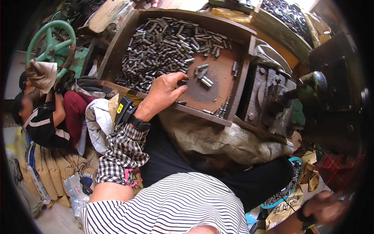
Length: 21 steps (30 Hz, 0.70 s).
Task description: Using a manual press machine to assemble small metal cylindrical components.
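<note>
Brown wood walled the shallow tray (218, 74) beneath the left hand (165, 91); a green handwheel (50, 50) and a person (43, 124) were off to that hand's left, a dark machine (335, 97) well to its right, with crumpled sacking (218, 142) nearer the body. Short grey metal pins (156, 50), cylindrical and dully shiny, lay heaped ahead of the left hand and scattered to its right. Its fingers curved, thumb and forefinger apart. Behind and to its right, the right hand (329, 208) was blurred; its grip could not be told. The tray's near edge passed under the left wrist, while sparsely covered base offered room rightward, up to the side wall.
</note>
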### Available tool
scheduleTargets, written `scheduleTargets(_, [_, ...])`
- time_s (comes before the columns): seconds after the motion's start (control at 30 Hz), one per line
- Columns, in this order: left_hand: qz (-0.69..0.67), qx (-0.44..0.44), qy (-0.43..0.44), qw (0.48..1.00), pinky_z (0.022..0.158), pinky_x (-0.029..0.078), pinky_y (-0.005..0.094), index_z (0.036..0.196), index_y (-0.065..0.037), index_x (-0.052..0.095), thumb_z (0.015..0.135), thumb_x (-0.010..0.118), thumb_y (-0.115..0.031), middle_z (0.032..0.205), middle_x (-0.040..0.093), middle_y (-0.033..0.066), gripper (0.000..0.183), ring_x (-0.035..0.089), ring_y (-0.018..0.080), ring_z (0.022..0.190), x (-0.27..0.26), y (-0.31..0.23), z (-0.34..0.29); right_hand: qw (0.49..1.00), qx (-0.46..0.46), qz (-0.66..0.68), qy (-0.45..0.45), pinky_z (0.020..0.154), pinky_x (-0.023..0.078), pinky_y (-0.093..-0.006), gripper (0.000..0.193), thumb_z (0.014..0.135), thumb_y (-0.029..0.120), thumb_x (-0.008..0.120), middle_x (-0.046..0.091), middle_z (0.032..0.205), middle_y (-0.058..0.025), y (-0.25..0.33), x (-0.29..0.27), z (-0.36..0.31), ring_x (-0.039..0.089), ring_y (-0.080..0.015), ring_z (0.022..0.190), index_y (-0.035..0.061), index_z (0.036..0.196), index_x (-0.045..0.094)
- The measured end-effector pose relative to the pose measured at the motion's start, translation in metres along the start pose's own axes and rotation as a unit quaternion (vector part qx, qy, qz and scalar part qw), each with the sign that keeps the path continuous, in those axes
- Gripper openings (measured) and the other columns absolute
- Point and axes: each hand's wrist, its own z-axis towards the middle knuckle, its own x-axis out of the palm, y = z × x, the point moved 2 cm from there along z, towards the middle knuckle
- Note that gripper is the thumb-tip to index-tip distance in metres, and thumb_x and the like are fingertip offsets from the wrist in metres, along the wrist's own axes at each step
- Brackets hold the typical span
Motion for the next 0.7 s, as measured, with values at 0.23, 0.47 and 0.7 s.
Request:
scheduleTargets(0.23, [0.145, -0.011, 0.009, 0.989, 0.068, 0.048, 0.04, 0.094, -0.006, 0.06, 0.078, 0.062, -0.012, 0.085, 0.06, 0.0119, 0.016, 0.061, 0.0315, 0.079, -0.007, 0.028, -0.016, 0.65, 0.091, 0.695, 0.293, 0.072, 0.05, -0.0371, 0.021, 0.07, -0.002, 0.064, 0.058, 0.095, -0.0145, 0.278, 0.023, 0.075, 0.06, -0.0301, 0.084, 0.0012, 0.09, 0.061])
scheduleTargets(0.47, [0.148, -0.005, -0.021, 0.989, 0.066, 0.049, 0.0415, 0.092, -0.006, 0.058, 0.078, 0.064, -0.012, 0.085, 0.058, 0.0122, 0.016, 0.06, 0.0329, 0.078, -0.013, 0.047, -0.015, 0.677, -0.043, 0.628, 0.382, 0.065, 0.052, -0.0347, 0.01, 0.075, 0.001, 0.057, 0.055, 0.085, -0.0132, 0.402, 0.069, 0.05, 0.062, -0.0272, 0.081, 0.0024, 0.085, 0.054])
scheduleTargets(0.7, [0.198, -0.042, -0.008, 0.979, 0.066, 0.05, 0.0439, 0.093, -0.006, 0.056, 0.078, 0.067, -0.016, 0.087, 0.055, 0.0161, 0.021, 0.06, 0.0361, 0.076, -0.011, 0.056, -0.009, 0.688, -0.062, 0.578, 0.434, 0.064, 0.053, -0.0357, 0.01, 0.074, 0.005, 0.061, 0.058, 0.084, -0.0141, 0.402, 0.079, 0.045, 0.064, -0.028, 0.078, 0.0023, 0.082, 0.055])
